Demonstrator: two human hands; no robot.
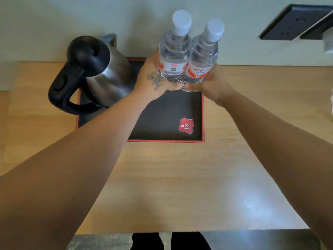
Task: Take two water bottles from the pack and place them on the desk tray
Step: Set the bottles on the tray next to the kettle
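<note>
Two clear water bottles with white caps and red-and-white labels stand upright side by side over the far part of the black desk tray (203,116), which has a red rim. My left hand (155,82) grips the left bottle (173,49) near its base. My right hand (210,83) grips the right bottle (203,56) the same way. The bottles touch each other. Their bases are hidden behind my fingers, so I cannot tell whether they rest on the tray. The pack is not in view.
A steel kettle (100,69) with a black lid and handle stands on the left part of the tray, close to my left hand. A red logo (186,125) marks the tray's near right corner. The wooden desk (180,177) meets a pale wall; a black socket panel (295,24) is at upper right.
</note>
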